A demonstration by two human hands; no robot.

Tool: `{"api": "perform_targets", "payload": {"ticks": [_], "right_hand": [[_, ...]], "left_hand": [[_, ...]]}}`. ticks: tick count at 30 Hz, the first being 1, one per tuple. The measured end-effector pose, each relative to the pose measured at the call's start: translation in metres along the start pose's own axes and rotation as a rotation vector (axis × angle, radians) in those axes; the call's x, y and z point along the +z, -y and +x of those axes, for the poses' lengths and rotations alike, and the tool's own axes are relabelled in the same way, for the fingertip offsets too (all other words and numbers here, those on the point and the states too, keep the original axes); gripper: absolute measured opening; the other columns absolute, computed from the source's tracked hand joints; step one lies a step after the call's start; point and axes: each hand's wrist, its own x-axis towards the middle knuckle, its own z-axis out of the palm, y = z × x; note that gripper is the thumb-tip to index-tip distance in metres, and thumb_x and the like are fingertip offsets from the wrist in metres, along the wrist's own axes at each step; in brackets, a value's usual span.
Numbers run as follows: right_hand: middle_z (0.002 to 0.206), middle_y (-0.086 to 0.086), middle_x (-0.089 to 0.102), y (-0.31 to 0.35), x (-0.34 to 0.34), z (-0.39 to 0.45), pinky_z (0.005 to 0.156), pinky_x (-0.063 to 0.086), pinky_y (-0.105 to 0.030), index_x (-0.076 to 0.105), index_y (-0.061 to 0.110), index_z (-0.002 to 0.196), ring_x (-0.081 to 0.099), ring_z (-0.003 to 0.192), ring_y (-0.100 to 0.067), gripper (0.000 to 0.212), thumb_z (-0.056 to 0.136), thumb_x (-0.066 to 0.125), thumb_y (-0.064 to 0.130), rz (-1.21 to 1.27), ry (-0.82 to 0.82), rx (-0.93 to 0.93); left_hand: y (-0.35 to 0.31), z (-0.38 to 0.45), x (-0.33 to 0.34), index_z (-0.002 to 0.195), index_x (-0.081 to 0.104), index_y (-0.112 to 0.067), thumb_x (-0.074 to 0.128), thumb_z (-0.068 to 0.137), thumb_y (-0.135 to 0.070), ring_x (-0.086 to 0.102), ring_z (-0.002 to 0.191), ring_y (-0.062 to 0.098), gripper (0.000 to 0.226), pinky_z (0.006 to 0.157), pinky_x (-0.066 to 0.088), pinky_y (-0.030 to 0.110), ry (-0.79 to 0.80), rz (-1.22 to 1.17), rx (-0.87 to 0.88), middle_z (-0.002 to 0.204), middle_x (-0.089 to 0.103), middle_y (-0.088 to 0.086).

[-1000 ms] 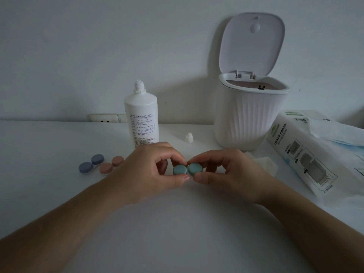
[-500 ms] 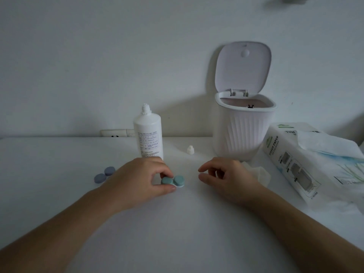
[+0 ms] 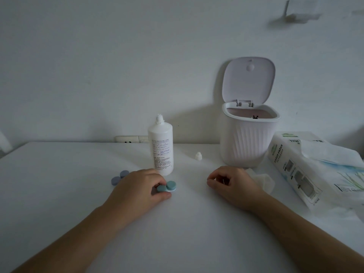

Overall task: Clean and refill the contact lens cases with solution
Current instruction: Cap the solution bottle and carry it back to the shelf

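A plain white table (image 3: 59, 194) runs back to a bare white wall (image 3: 98, 66), where a white power outlet (image 3: 131, 139) sits at the table's back edge. Two contact lens cases show: a teal case (image 3: 167, 186) lying on the table, its left cap pinched by the left hand (image 3: 137, 189), and a blue-grey case (image 3: 119, 177) just at that hand's 10 o'clock. One uncapped solution bottle (image 3: 161, 148) stands upright at the teal case's 12 o'clock; its one small white cap (image 3: 198, 155) lies at the bottle's 3 o'clock. One ribbed white bin (image 3: 249, 142) has its lid raised. One tissue pack (image 3: 307, 170) lies at the bin's 4 o'clock, with a crumpled tissue (image 3: 262, 179) touching the right hand (image 3: 234, 184), whose fingers are loosely curled and hold nothing.
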Motion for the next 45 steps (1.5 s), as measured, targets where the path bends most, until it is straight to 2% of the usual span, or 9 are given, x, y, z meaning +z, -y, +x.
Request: {"api": "perform_targets", "payload": {"ticks": [8, 14, 19, 26, 29, 34, 39, 41, 45], "right_hand": [[0.074, 0.007, 0.066, 0.000, 0.001, 0.000, 0.059, 0.041, -0.012, 0.072, 0.031, 0.078, 0.054, 0.062, -0.004, 0.009, 0.086, 0.074, 0.028, 0.017, 0.003, 0.013], [0.077, 0.011, 0.067, -0.001, 0.000, 0.001, 0.060, 0.043, -0.015, 0.072, 0.034, 0.078, 0.055, 0.062, -0.004, 0.010, 0.087, 0.074, 0.029, 0.036, -0.006, 0.048], [0.075, 0.009, 0.066, -0.001, 0.000, 0.002, 0.056, 0.040, -0.013, 0.072, 0.035, 0.078, 0.051, 0.057, -0.001, 0.011, 0.087, 0.074, 0.029, 0.033, -0.008, 0.068], [0.074, 0.016, 0.064, -0.001, 0.000, 0.004, 0.058, 0.041, -0.008, 0.069, 0.043, 0.085, 0.053, 0.057, 0.003, 0.008, 0.088, 0.073, 0.037, 0.035, -0.003, 0.138], [0.069, 0.021, 0.059, -0.001, 0.000, 0.006, 0.059, 0.041, -0.008, 0.066, 0.045, 0.089, 0.052, 0.057, 0.003, 0.010, 0.088, 0.073, 0.038, 0.013, 0.012, 0.168], [0.068, 0.024, 0.061, -0.003, 0.001, 0.018, 0.061, 0.042, -0.005, 0.066, 0.040, 0.101, 0.056, 0.060, 0.006, 0.016, 0.087, 0.072, 0.041, -0.069, -0.008, 0.232], [0.074, 0.011, 0.062, 0.004, 0.012, 0.054, 0.067, 0.043, -0.021, 0.059, 0.027, 0.131, 0.060, 0.072, -0.005, 0.047, 0.088, 0.067, 0.046, -0.179, -0.012, 0.286], [0.089, 0.005, 0.069, 0.009, 0.020, 0.066, 0.079, 0.047, -0.027, 0.055, 0.025, 0.138, 0.066, 0.091, -0.019, 0.055, 0.090, 0.062, 0.051, -0.221, -0.056, 0.306], [0.117, -0.009, 0.071, 0.015, 0.033, 0.079, 0.095, 0.049, -0.037, 0.054, 0.021, 0.136, 0.064, 0.113, -0.033, 0.053, 0.093, 0.055, 0.051, -0.303, -0.086, 0.360]], "left_hand": [[0.012, 0.001, -0.005, 0.090, 0.070, -0.035, 0.076, 0.074, -0.064, 0.059, 0.080, 0.003, 0.033, 0.073, 0.050, 0.032, 0.090, -0.126, -0.048, 0.083, 0.059, -0.019], [0.023, 0.025, -0.017, 0.072, 0.062, -0.029, 0.073, 0.076, -0.060, 0.060, 0.050, 0.003, 0.033, 0.049, 0.045, 0.023, -0.206, -0.401, -0.262, 0.066, 0.067, -0.018], [0.032, 0.050, -0.016, 0.108, 0.053, -0.040, 0.057, 0.079, -0.068, 0.060, 0.083, 0.006, 0.041, 0.069, 0.051, 0.031, -0.449, -0.508, -0.223, 0.099, 0.061, -0.016], [0.022, 0.063, 0.009, 0.145, 0.034, -0.047, 0.069, 0.063, -0.072, 0.053, 0.111, -0.014, 0.093, 0.087, 0.042, 0.018, -0.151, -0.726, -0.242, 0.119, 0.056, -0.033], [0.023, 0.065, 0.013, 0.134, 0.037, -0.056, 0.074, 0.059, -0.068, 0.054, 0.100, -0.024, 0.084, 0.078, 0.040, 0.012, -0.110, -0.753, -0.244, 0.107, 0.058, -0.042], [0.022, 0.067, 0.015, 0.111, 0.050, -0.057, 0.078, 0.061, -0.065, 0.073, 0.075, 0.006, 0.057, 0.056, 0.060, 0.028, -0.104, -0.834, -0.240, 0.103, 0.067, -0.033], [0.021, 0.065, 0.015, 0.113, 0.053, -0.058, 0.081, 0.060, -0.064, 0.070, 0.086, -0.005, 0.061, 0.060, 0.050, 0.009, -0.153, -0.853, -0.190, 0.104, 0.069, -0.032], [0.019, 0.062, 0.013, 0.115, 0.051, -0.062, 0.082, 0.061, -0.062, 0.070, 0.092, -0.004, 0.062, 0.067, 0.054, 0.018, -0.173, -0.849, -0.150, 0.107, 0.068, -0.033], [0.012, 0.056, 0.005, 0.121, 0.049, -0.064, 0.081, 0.063, -0.062, 0.075, 0.081, 0.032, 0.066, 0.060, 0.060, 0.054, -0.171, -0.759, -0.109, 0.115, 0.065, -0.030]]}}
